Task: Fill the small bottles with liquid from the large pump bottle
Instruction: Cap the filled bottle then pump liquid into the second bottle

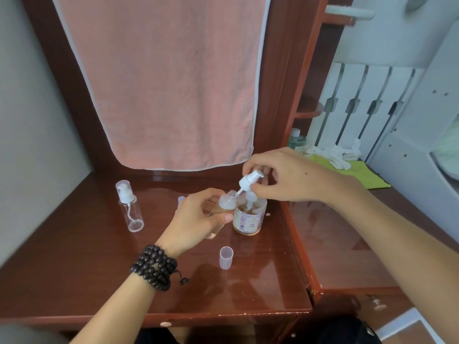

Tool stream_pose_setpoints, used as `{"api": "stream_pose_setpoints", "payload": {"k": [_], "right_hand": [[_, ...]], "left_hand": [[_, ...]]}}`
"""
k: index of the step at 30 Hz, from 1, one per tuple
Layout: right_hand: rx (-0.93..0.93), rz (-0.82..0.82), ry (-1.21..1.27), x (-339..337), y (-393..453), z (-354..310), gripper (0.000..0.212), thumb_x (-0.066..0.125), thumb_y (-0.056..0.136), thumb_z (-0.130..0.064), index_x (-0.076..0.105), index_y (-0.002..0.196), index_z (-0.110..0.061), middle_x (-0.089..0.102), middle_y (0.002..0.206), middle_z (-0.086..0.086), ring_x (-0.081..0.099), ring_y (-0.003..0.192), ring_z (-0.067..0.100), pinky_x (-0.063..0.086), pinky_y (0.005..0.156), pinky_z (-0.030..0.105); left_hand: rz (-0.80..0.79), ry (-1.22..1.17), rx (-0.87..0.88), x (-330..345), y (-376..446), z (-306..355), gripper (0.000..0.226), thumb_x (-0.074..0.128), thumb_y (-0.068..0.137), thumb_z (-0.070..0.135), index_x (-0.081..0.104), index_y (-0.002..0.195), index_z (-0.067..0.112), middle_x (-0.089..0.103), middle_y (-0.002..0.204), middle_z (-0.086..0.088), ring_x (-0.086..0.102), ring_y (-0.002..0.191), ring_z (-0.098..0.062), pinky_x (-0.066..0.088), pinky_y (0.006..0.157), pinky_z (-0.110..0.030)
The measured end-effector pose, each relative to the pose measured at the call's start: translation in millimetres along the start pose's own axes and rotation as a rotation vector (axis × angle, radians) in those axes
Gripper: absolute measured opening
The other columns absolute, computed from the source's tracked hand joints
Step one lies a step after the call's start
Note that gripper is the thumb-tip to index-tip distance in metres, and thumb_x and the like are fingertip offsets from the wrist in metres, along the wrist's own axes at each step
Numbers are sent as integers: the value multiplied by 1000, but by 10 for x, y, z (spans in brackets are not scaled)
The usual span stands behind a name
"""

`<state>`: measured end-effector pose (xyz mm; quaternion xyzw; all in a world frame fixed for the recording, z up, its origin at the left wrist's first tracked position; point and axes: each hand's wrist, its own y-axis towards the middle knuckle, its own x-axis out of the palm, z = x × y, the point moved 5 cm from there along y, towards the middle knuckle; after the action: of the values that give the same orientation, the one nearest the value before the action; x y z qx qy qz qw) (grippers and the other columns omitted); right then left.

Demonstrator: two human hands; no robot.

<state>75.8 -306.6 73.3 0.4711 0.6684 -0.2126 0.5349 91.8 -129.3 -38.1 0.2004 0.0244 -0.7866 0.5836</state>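
So: glossy red-brown wooden worktop w/ reflections, set in an alcove btw a grey wall at left and a wooden upright at right. Pink towel hangs over the back, its hem just above the surface. To the right, a lower wooden top w/ a yellow-green cloth, white crumpled fabric on it and a greenish bottle in the corner; white slatted furniture behind.

Left hand, dark bead bracelet on the wrist, has its grip wrapped round a small clear bottle, tilted, neck open, held just beside the large pump bottle. That one stands on the worktop near the right edge, amber liquid inside, purple label. Right hand pinches a small white pump head by fingertips, its stem at the mouth of the small bottle.

Second small bottle, pump and clear cap on, stands upright well to the left, apart from the hands. A loose clear cap stands nearer the front, centre. Another small item shows partly behind the left hand; can't tell what.

Front edge is chipped in spots; knobs below it. Open surface lies front-left and btw cap and front edge.
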Motion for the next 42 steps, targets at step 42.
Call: {"api": "stream_pose_setpoints", "payload": {"k": [42], "right_hand": [[167, -188, -117, 478, 225, 5, 59, 48, 90, -68, 63, 75, -13, 65, 58, 5, 65, 54, 21, 57, 57, 44]], "left_hand": [[-21, -67, 7, 5, -70, -36, 30, 78, 78, 9, 67, 101, 25, 69, 72, -11, 52, 51, -22, 48, 50, -37]]}}
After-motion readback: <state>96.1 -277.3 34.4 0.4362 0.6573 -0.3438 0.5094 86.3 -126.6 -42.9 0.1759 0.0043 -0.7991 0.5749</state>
